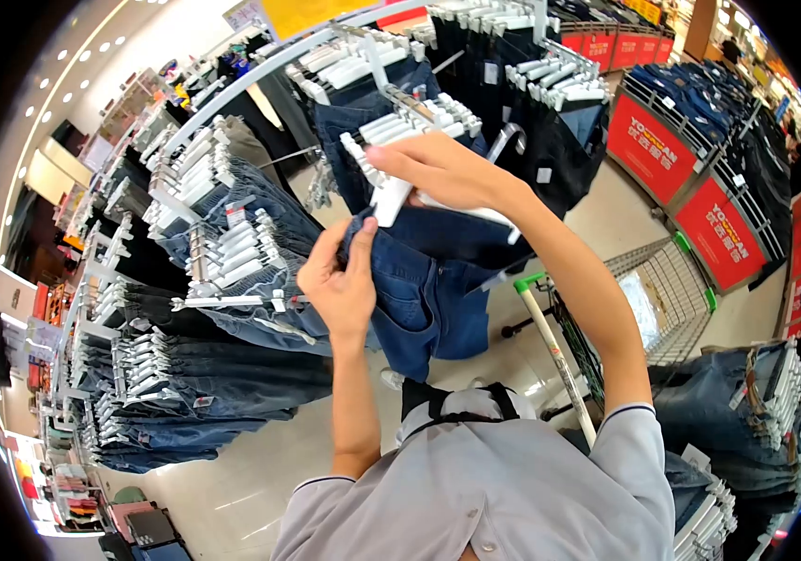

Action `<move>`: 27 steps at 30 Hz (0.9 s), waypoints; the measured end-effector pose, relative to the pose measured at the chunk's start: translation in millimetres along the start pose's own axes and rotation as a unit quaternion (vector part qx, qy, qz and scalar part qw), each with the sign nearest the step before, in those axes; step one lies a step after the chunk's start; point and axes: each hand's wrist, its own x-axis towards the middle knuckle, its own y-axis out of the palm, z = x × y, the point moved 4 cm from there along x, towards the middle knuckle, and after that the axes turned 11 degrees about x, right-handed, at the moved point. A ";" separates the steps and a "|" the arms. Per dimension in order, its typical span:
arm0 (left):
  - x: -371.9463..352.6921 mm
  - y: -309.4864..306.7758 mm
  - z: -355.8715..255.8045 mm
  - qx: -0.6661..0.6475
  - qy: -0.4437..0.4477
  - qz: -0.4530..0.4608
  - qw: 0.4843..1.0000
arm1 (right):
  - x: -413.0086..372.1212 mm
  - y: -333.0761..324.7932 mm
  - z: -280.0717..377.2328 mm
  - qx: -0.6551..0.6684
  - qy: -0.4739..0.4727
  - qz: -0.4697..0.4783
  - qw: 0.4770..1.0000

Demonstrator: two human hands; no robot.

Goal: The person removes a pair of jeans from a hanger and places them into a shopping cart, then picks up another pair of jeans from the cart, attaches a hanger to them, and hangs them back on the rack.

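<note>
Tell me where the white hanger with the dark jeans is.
Head view, upper centre: the white hanger is in the right hand, just above the left hand gripping the dark jeans.

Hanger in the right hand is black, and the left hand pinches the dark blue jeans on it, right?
No: the head view shows a white hanger in the right hand; the left hand does pinch the dark blue jeans on it.
</note>
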 end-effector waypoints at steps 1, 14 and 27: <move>0.3 -2.4 -3.5 0.029 0.013 -0.003 1.000 | -2.5 -3.6 -12.3 0.016 -0.017 0.039 0.999; 5.5 -8.1 -7.9 0.012 0.037 0.014 0.999 | -28.5 15.1 -5.6 -0.153 -0.206 -0.102 0.961; -6.3 -8.5 -5.6 0.003 0.030 0.043 0.999 | -26.1 -30.6 -15.8 -0.022 -0.135 -0.146 0.980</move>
